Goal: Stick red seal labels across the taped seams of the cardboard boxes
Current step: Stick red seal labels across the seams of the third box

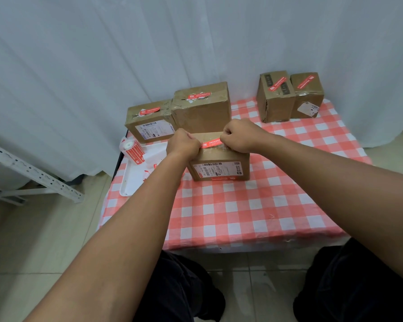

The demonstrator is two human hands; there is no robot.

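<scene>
A small cardboard box (219, 169) with a shipping label on its front stands in the middle of the checked table. A red seal label (211, 143) lies across its taped top. My left hand (183, 145) pinches the label's left end, and my right hand (240, 135) pinches its right end, both with curled fingers over the box top. The label's ends are hidden under my fingers. A roll of red seal labels (133, 151) lies in a white tray (130, 182) at the left.
Two larger boxes (149, 122) (201, 108) with red labels on top stand behind the near box. Two more labelled boxes (276, 96) (307, 94) stand at the back right. The red-and-white tablecloth (242, 210) reaches the near edge. A grey metal frame (33, 173) stands left.
</scene>
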